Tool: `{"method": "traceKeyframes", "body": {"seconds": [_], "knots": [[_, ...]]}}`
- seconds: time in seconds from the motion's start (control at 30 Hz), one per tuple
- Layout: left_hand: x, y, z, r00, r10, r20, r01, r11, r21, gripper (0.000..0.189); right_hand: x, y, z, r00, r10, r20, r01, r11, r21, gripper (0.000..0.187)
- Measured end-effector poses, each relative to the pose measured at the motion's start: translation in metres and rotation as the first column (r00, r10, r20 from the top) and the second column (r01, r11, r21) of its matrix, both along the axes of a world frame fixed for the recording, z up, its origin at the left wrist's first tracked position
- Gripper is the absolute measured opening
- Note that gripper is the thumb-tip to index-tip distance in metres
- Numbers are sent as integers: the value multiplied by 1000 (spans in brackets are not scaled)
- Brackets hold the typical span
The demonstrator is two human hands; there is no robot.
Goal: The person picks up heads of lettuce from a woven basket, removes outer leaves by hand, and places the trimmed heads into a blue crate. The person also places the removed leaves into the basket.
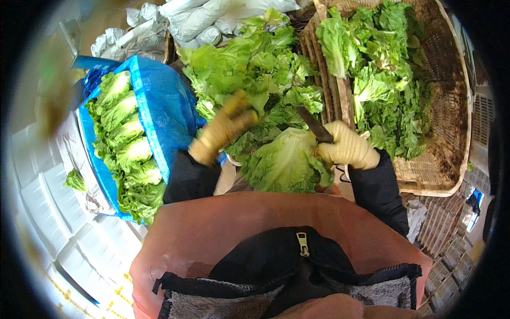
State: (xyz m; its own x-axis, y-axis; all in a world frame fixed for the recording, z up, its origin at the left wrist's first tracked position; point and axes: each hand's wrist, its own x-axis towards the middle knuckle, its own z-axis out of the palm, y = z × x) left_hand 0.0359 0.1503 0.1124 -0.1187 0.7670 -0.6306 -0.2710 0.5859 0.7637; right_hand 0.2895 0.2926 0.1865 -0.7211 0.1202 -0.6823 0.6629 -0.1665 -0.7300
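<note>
My right hand (344, 145), in a pale yellow work glove, grips a knife (314, 124) whose dark blade points up and left. Its fingers touch the right side of a leafy lettuce head (285, 161) in front of my apron. To the left, my left hand (226, 127), gloved in yellow, is blurred over the edge of a heap of loose lettuce leaves (255, 67). The blur hides whether its fingers hold a leaf. Several lettuce heads (129, 133) stand in a row in an open blue plastic bag (161, 99) at my left, pale bases facing up.
A brown-stained plastic crate (446, 119) at the right holds more lettuce leaves (382, 79). White wrapped bundles (203, 20) lie at the back. Light-coloured boxes (44, 163) line the left side, and more crates (450, 255) stand at the lower right. A loose leaf (75, 180) lies beside the bag.
</note>
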Motion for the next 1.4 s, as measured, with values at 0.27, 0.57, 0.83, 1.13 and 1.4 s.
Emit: {"method": "traceKeyframes", "body": {"seconds": [0.27, 0.57, 0.83, 1.13, 1.4], "knots": [[68, -9, -19, 940, -144, 308, 33, 940, 339, 91, -32, 68, 29, 995, -7, -96, 91, 401, 912, 62], [28, 48, 36, 985, 1, -174, 42, 968, 246, 25, -1, 34, -58, 729, -628, -271, 485, 754, -444, 73], [0, 69, 66, 994, -91, -68, 104, 971, 217, 18, 1, 32, -33, 631, -731, -260, 213, 485, -848, 39], [-52, 58, 40, 972, -181, -150, 230, 869, 439, 19, -2, 28, -18, 716, -639, -280, 410, 710, -572, 46], [-56, 33, 48, 671, 242, -701, -32, 954, 299, 78, -13, 23, -18, 646, -745, -164, 476, 561, -677, 50]]}}
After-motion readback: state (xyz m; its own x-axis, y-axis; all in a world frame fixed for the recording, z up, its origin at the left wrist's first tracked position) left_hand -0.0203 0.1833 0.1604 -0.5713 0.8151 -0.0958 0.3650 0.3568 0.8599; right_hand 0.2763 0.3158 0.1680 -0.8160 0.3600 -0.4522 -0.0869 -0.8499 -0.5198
